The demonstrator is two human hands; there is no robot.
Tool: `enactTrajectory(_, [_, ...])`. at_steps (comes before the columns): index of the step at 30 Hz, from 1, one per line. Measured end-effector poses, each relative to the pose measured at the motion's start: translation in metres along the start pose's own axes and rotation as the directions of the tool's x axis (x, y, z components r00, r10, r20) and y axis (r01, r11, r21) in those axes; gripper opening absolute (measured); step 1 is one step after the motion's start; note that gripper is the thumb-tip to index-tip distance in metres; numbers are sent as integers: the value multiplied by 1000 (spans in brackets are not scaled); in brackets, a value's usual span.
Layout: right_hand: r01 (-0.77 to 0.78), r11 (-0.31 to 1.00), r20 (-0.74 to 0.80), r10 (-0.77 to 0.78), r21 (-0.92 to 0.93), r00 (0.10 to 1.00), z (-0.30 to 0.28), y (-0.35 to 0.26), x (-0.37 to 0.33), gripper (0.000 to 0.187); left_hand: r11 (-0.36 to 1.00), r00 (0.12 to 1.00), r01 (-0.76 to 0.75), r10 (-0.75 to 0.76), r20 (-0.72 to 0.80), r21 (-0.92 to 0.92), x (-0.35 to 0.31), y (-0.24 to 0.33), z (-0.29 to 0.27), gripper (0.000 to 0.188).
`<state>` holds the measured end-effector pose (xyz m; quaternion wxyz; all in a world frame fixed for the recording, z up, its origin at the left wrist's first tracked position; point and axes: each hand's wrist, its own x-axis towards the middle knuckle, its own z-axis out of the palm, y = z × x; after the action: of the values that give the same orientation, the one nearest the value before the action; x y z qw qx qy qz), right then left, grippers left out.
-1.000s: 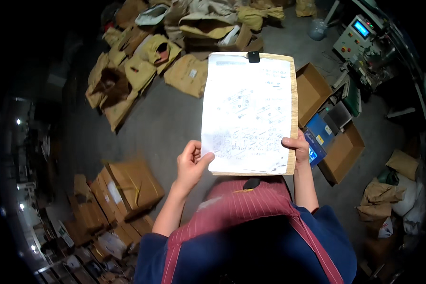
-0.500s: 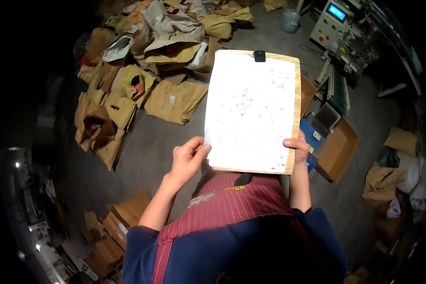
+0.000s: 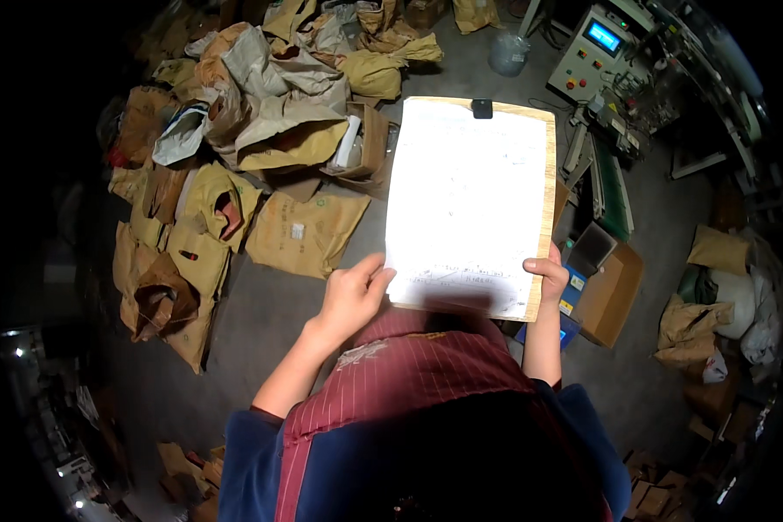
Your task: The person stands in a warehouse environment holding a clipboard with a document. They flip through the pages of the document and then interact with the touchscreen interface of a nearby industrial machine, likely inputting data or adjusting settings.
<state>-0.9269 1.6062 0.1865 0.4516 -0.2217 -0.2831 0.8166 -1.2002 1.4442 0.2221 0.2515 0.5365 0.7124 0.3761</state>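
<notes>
A wooden clipboard (image 3: 550, 174) with a black clip (image 3: 482, 109) at its top is held up in front of my apron. White paper (image 3: 465, 191) covers most of the board, with faint handwriting near its lower part; glare washes out much of the rest. My right hand (image 3: 548, 277) grips the board's lower right edge, thumb on top of the paper. At the lower left corner, my left hand (image 3: 357, 291) has its fingers pinched together on the paper's edge. A dark shadow crosses the bottom of the sheet.
Brown and yellow paper sacks (image 3: 309, 230) are heaped on the floor at left. A machine with a lit screen (image 3: 603, 37) stands far right, near a clear bucket (image 3: 508, 56). An open cardboard box (image 3: 613, 296) lies beyond my right hand, and more sacks (image 3: 696, 331) sit farther right.
The writing visible on the top sheet differs: scattered marks in the middle before, lines near the bottom now. A shadow has come over the lower edge. The surroundings have shifted slightly in view.
</notes>
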Motion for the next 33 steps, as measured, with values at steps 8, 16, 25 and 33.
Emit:
enactTrajectory(8, [7, 999, -72, -9, -38, 997, 41, 24, 101, 65, 867, 958, 283, -236, 163, -410, 112, -58, -62, 33])
enactTrajectory(16, [12, 975, -214, -60, -222, 975, 1, 4, 183, 61, 866, 955, 272, -189, 229, -418, 234, -70, -54, 25])
enactTrajectory(25, [19, 991, -215, -47, -134, 975, -33, -73, 343, 64, 449, 805, 589, -255, 535, -672, 429, -13, 4, 21])
enactTrajectory(33, [0, 990, -363, -52, -140, 931, -111, -183, 422, 68, 483, 651, 683, -62, 756, -548, 583, 65, 90, 48])
